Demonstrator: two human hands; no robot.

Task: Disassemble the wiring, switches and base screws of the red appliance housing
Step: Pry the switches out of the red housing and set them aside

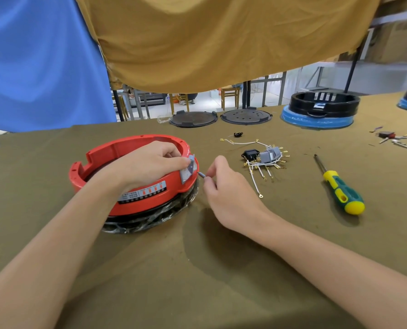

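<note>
Pinching a grey switch (191, 165) at the housing (136, 167) rim, the left hand (150, 165) steadies it; right hand (223, 186) grip clamps a small grey piece (202, 175) just beside.

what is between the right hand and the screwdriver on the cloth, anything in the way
Nothing visible blocks it. The right hand pinches a small grey part beside the red housing; bare cloth leads right to the screwdriver. The pile of removed switches and wires lies farther back, off that line.
</note>
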